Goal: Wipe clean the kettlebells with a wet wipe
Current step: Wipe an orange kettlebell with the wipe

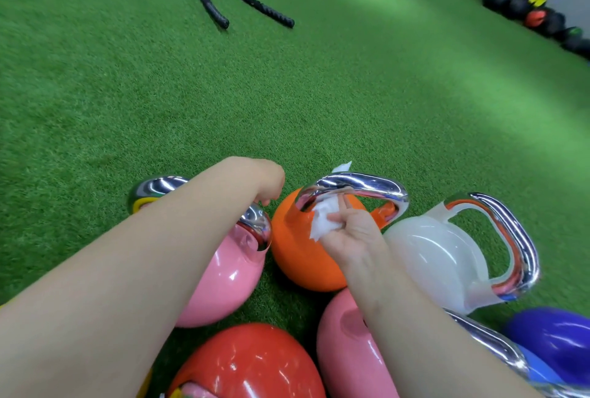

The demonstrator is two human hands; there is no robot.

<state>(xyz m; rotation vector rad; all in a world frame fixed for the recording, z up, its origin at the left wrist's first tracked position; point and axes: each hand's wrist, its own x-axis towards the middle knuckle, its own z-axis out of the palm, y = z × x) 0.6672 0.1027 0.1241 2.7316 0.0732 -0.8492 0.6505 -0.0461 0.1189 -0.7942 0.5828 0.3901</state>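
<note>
Crowding orange kettlebell (300, 257) — pink kettlebell (223, 279), white kettlebell (437, 257).

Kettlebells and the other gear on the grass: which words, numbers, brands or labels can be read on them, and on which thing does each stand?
None can be read.
Orange kettlebell, white kettlebell, pink kettlebell, red kettlebell: no print on the sides that show.
Black balls by the wall: yellow and orange marks, too blurred to read.

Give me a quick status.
Right hand pinches wipe on orange kettlebell. Left hand beside its handle, grip hidden. Nothing in the way.
</note>
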